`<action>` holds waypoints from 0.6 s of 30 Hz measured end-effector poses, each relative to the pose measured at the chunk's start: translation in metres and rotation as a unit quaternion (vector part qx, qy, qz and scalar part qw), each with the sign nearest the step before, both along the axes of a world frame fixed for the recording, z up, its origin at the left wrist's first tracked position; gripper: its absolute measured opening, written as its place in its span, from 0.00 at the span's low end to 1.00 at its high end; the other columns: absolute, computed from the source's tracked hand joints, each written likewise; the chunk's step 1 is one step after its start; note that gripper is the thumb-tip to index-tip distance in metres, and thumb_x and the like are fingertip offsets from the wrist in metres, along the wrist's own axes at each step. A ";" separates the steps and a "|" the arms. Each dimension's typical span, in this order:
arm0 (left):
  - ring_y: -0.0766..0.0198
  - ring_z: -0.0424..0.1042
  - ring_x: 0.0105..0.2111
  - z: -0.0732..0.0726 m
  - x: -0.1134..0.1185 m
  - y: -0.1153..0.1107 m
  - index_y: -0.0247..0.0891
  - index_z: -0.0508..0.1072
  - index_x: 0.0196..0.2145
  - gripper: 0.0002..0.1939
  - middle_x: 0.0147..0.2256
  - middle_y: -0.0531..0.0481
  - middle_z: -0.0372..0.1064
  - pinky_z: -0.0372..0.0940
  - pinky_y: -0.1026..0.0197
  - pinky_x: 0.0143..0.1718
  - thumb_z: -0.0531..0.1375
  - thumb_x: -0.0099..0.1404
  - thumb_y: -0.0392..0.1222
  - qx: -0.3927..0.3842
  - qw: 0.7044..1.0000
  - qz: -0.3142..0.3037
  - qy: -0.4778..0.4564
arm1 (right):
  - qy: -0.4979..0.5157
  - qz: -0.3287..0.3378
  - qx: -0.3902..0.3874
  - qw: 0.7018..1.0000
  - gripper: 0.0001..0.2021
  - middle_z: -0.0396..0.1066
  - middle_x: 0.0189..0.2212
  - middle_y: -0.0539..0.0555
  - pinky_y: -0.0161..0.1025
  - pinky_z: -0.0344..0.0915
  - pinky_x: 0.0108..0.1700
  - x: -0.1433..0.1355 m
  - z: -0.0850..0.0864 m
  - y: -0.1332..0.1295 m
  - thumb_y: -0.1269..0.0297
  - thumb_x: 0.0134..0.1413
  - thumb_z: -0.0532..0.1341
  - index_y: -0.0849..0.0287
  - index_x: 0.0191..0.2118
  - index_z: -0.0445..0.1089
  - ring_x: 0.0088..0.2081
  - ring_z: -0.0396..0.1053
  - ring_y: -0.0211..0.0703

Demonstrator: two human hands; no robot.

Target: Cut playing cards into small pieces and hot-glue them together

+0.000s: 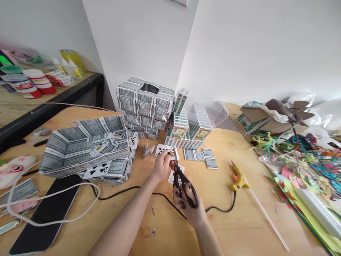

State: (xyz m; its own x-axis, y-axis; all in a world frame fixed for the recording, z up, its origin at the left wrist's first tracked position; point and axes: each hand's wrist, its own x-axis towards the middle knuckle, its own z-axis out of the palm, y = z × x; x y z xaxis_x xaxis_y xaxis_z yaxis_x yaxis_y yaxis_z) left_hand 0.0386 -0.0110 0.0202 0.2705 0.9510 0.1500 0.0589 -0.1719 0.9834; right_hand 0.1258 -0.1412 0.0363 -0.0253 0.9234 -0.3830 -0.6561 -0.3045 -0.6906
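Note:
Black-handled scissors (183, 181) sit in my right hand (192, 209), whose fingers go through and around the loops. Their blades point away from me and meet the edge of a playing card (163, 150). That card is pinched between the thumb and fingers of my left hand (161, 166), face up with black pips. Another face-up card (172, 177) lies on the table, partly covered by the scissors. A small folded card piece (148, 151) stands left of my left hand. Face-down cards (198, 155) lie to the right, beyond the scissors.
A box made of cards (145, 101) stands at the back beside stacked card packs (186, 124). An open card tray (87, 145) holds loose cards at left. A yellow glue gun (239, 179) with its black cord lies right. A phone (48, 213) and white cable are front left.

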 end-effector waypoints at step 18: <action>0.69 0.61 0.17 -0.001 0.002 -0.002 0.39 0.53 0.21 0.11 0.17 0.56 0.60 0.56 0.66 0.21 0.45 0.61 0.39 -0.018 0.999 -0.011 -0.025 | 0.019 -0.002 0.021 1.000 0.18 0.53 0.24 0.47 0.30 0.38 0.19 -0.002 -0.004 -0.003 0.49 0.46 0.60 0.54 0.38 0.59 0.19 0.42 0.30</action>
State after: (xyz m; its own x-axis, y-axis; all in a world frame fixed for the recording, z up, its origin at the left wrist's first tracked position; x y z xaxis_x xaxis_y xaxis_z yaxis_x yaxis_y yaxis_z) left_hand 0.0410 -0.0130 0.0190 0.2853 0.9495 0.1303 0.0069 -0.1380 0.9904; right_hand 0.1235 -0.1437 0.0322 -0.0362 0.9389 -0.3422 -0.6834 -0.2731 -0.6771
